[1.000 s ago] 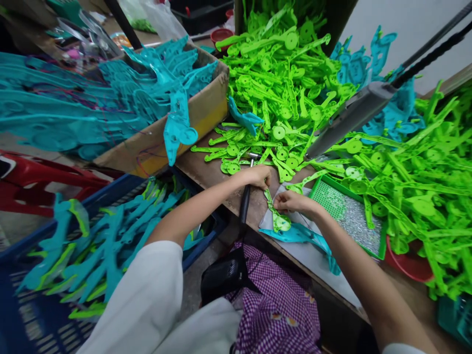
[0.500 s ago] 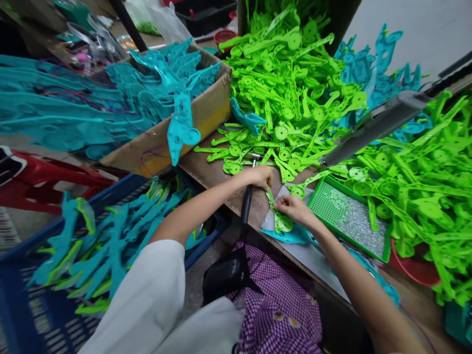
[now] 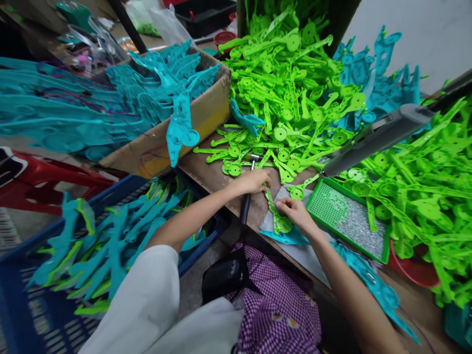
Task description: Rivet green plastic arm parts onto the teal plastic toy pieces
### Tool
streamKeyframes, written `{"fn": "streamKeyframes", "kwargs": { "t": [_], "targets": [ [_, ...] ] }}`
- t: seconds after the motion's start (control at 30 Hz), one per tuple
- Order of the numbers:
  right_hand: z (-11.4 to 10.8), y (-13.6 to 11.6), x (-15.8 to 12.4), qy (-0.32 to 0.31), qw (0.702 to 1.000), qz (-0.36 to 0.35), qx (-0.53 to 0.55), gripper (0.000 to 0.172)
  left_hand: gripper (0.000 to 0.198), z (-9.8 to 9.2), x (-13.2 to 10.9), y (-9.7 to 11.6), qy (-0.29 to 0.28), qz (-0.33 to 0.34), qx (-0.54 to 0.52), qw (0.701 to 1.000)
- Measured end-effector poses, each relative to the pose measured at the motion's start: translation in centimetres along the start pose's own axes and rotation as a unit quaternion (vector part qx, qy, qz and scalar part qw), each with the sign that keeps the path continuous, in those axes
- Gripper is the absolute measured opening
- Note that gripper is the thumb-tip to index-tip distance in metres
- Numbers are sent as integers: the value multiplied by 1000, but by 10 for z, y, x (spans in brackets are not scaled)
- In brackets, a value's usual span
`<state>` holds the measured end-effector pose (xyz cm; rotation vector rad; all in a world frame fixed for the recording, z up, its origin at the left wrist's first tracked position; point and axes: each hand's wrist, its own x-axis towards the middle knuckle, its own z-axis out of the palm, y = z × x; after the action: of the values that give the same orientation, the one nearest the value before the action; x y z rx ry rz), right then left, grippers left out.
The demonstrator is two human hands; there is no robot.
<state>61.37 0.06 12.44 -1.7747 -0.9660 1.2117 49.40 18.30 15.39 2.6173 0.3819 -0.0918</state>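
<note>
My left hand (image 3: 257, 181) is closed at the upper end of a green plastic arm (image 3: 275, 216), over the hammer's handle. Fingers of my right hand (image 3: 291, 207) are pinched beside the middle of that green arm; whatever they hold is too small to make out. Under the green arm lies a teal plastic piece (image 3: 285, 236) on a pale sheet at the table edge. The hammer (image 3: 245, 209) rests with its black handle over the edge. To the right stands a green tray (image 3: 312, 209) of small metal bits.
Green parts (image 3: 291, 88) are heaped behind and to the right. A cardboard box (image 3: 210, 105) of teal parts stands at the left, above a blue crate (image 3: 14, 275) of assembled pieces. A grey tool (image 3: 379, 140) slants in from the right, near a red bowl (image 3: 415, 273).
My left hand has shifted slightly left and down on the green arm. My right hand stays close to the same spot, while its forearm has moved left, uncovering more teal plastic.
</note>
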Motion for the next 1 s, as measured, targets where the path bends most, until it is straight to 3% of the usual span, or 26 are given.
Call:
{"fn": "streamKeyframes", "kwargs": {
  "t": [0.17,0.3,0.4,0.53,0.7,1.0],
  "targets": [
    [2,-5,-6,57,997,-32,-46,39,22,19,-50,31,211,-29,-39,976],
    [2,-9,-10,81,992,-57,-83,37,15,48,-73,62,290,-94,-77,949],
    [3,-11,-15,79,989,-83,-95,37,11,62,-74,77,315,-149,-114,930],
    [3,-14,-21,67,978,-140,-142,33,9,65,-73,82,324,-197,-164,910],
    [3,-19,-22,62,958,-195,-202,27,9,65,-77,80,345,-180,-191,901],
    [-2,-25,-19,21,937,-221,-272,27,8,71,-76,72,364,-186,-232,883]
  ]
}}
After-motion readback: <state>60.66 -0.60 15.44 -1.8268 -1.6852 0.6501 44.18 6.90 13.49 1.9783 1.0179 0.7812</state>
